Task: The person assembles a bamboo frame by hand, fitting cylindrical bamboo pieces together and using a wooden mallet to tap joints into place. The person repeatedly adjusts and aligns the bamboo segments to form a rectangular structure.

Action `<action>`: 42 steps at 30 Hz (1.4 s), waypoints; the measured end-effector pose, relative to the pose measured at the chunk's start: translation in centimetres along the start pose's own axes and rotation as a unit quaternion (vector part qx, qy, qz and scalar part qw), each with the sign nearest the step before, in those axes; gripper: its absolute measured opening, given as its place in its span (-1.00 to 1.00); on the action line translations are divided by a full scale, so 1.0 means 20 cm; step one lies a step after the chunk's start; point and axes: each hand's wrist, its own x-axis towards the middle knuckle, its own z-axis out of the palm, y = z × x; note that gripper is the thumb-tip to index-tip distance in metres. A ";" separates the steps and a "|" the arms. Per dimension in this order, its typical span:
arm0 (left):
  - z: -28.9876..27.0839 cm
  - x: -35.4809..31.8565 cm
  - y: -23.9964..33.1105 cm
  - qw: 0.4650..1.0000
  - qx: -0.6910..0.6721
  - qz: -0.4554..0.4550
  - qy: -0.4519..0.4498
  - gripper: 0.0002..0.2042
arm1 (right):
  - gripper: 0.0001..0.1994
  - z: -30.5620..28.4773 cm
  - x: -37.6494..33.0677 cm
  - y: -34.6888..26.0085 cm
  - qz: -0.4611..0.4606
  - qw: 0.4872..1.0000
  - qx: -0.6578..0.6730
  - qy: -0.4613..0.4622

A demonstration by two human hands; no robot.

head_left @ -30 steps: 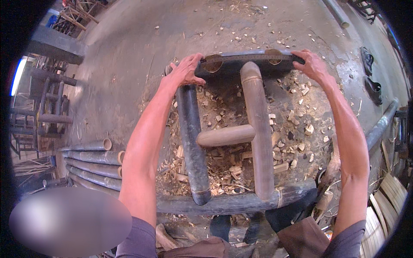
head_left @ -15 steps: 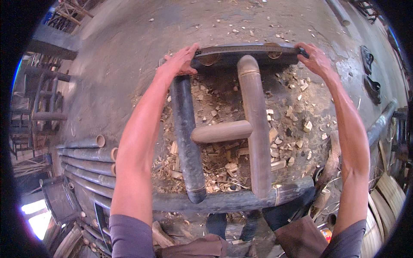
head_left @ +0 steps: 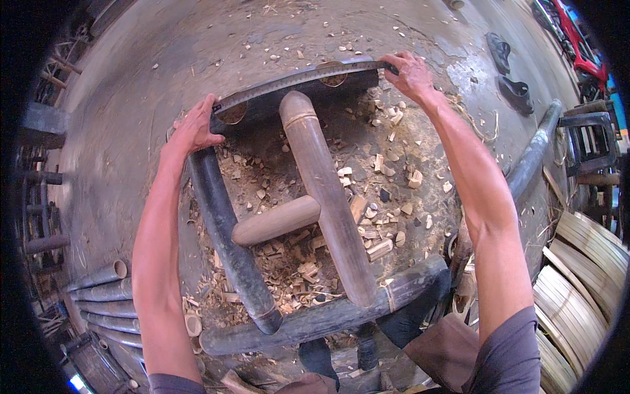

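A tape measure's blade [head_left: 296, 75] stretches along the top of a dark bamboo pole [head_left: 362, 80] at the far side, across two round cut holes. My left hand [head_left: 194, 126] is closed at the pole's left end, where the blade's end lies. At the other end, my right hand [head_left: 411, 77] grips the tape's small dark case. From the far pole, a dark pole [head_left: 226, 226] and a lighter brown pole [head_left: 331, 197] run towards me. A short bamboo crosspiece [head_left: 279, 222] joins these two. Their near ends meet a thick bamboo pole [head_left: 308, 328] by my feet.
Wood chips [head_left: 312, 269] litter the floor inside and right of the frame. Several bamboo poles [head_left: 105, 308] lie at the left. Split bamboo strips [head_left: 571, 295] are piled at the right, with a long pole [head_left: 535, 151] and dark sandals [head_left: 515, 94] beyond.
My view has turned, so the frame and both hands appear further left and tilted. Both hands stay at the ends of the far pole, with the tape still stretched between them.
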 end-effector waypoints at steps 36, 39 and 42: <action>0.42 -1.73 0.56 0.950 -0.224 0.197 0.090 -0.75 | -0.71 -0.61 -1.65 -0.12 0.011 0.990 -0.030 -0.141; 0.59 -1.88 0.68 0.938 -0.260 0.205 0.106 -0.70 | -0.65 -0.67 -1.86 -0.08 0.033 0.987 -0.045 -0.152; 0.73 -1.97 0.77 0.929 -0.275 0.191 0.155 -0.64 | -0.65 -0.65 -1.97 -0.05 0.044 0.985 -0.065 -0.154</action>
